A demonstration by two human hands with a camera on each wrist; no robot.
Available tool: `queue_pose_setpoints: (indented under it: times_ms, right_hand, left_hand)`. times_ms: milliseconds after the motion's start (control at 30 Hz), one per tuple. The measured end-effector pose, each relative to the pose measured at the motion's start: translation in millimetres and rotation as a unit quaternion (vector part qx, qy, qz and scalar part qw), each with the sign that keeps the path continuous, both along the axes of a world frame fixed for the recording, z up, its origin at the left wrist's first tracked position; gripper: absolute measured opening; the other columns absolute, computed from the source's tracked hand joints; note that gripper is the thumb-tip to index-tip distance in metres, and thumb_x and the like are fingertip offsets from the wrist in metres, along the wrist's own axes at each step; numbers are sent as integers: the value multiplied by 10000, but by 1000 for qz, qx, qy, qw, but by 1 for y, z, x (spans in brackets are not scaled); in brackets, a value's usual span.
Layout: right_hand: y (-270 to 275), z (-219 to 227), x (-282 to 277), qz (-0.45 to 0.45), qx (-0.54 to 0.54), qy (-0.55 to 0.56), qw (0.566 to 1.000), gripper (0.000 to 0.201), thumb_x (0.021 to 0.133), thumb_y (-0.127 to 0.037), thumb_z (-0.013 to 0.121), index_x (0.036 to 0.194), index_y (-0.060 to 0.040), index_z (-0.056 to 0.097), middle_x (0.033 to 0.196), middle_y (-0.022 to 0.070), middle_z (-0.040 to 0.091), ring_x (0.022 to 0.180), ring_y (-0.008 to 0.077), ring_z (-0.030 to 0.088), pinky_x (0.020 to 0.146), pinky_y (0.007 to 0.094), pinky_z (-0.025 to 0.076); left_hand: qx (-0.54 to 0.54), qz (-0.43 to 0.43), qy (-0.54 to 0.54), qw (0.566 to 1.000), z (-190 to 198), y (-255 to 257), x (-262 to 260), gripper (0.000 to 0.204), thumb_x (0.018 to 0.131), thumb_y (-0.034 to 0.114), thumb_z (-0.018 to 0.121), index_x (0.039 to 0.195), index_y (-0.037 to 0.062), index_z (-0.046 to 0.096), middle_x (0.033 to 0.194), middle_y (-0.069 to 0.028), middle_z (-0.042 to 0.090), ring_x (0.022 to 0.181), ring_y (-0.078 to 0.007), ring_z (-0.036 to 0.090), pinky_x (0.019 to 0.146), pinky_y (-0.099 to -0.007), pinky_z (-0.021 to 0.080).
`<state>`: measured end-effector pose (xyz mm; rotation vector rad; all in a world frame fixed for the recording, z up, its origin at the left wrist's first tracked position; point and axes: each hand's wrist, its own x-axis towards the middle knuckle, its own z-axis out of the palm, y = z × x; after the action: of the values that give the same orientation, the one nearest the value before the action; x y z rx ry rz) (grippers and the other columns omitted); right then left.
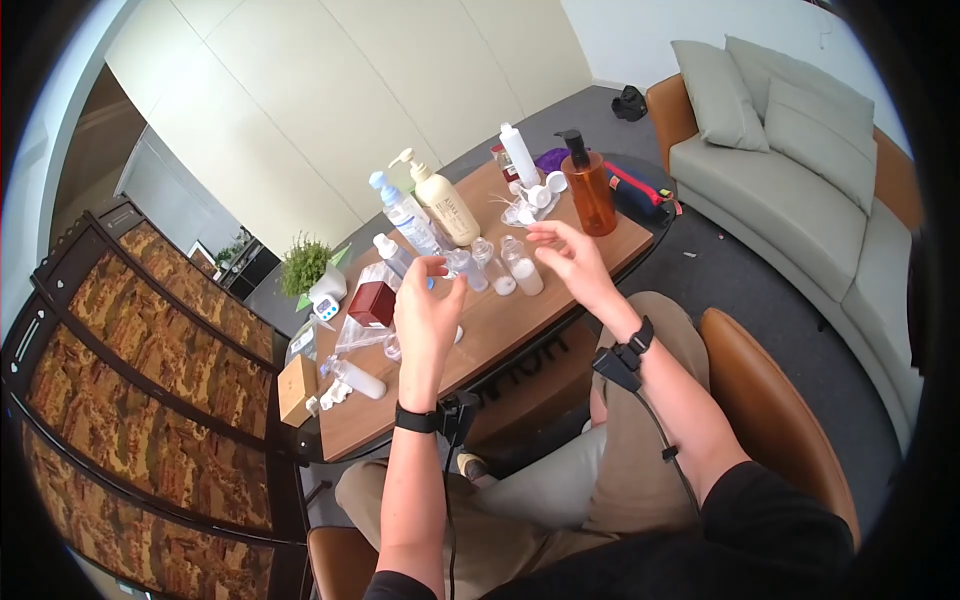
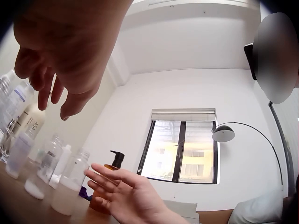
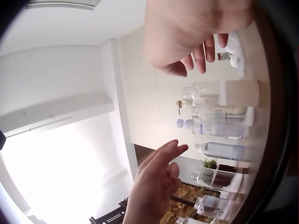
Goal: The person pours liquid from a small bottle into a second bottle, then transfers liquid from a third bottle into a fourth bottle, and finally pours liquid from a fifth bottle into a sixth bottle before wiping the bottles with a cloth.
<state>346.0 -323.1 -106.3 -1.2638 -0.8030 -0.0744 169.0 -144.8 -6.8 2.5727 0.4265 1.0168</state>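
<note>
My left hand (image 1: pixel 425 315) is raised over the front of the wooden table, fingers loosely bent and nothing in them. Across from it hovers my right hand (image 1: pixel 580 268), also holding nothing, its fingers relaxed. Between the two stand small clear bottles without caps. Nearest my right hand is a clear bottle (image 1: pixel 527 277) partly filled with cloudy white liquid. Beside it stands another clear bottle (image 1: pixel 500 280) with a little white at its bottom. A bluish translucent bottle (image 1: pixel 468 272) is close to my left fingertips. In the left wrist view, the cloudy bottle (image 2: pixel 67 198) stands upright by my right fingertips.
Behind stand a cream pump bottle (image 1: pixel 447 205) and a clear blue-topped bottle (image 1: pixel 408 215). An amber pump bottle (image 1: pixel 592 198) is at right. White caps lie on plastic near a white bottle (image 1: pixel 518 155). Leftward are a dark red box (image 1: pixel 372 304), a lying bottle (image 1: pixel 358 378) and a plant (image 1: pixel 308 265).
</note>
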Motion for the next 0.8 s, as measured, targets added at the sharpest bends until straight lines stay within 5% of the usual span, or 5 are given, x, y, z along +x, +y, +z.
queue_pose_setpoints:
  times_ms: [33,133,400,700,800]
  right_hand:
    - [1,2,-4,-14,-36,-18,999,445,998,-168,742,1425,-45,731,1280,108,814,1220,213,726,1062,392,525]
    - [8,-2,-5,7,-50,-31,998,502,1017,-173,725,1499,-37,684,1340,88,793,1290,164,691,1083,344,505]
    - [6,1,-3,9,-75,-48,996,511,921,-208,874,1371,-2,746,1271,141,794,1228,239,731,1101,411,555]
    - [0,6,-12,-12,-43,10,999,448,919,-212,886,1271,30,751,1162,172,815,1167,255,770,1042,404,582]
    - [-1,3,-10,-39,-36,-14,998,456,924,-212,883,1283,34,749,1132,170,823,1145,256,785,1027,401,589]
  left_hand:
    - [-21,1,3,1000,-3,-1,7,404,950,250,844,1257,19,721,1198,-157,809,1165,-364,764,988,-476,592]
    - [-35,13,1,999,-20,0,27,456,932,255,860,1281,-3,721,1210,-190,806,1173,-368,769,1010,-466,589]
    - [-28,45,-11,999,-43,-4,46,551,921,272,869,1321,-53,676,1231,-252,764,1184,-409,740,1024,-492,578]
    - [-38,96,8,995,-38,-20,57,620,924,440,892,1282,-37,722,1098,-190,815,1057,-389,782,959,-493,596]
    - [-25,100,2,995,-41,-23,62,550,927,386,900,1216,-52,736,1099,-230,809,1053,-405,784,934,-500,600]
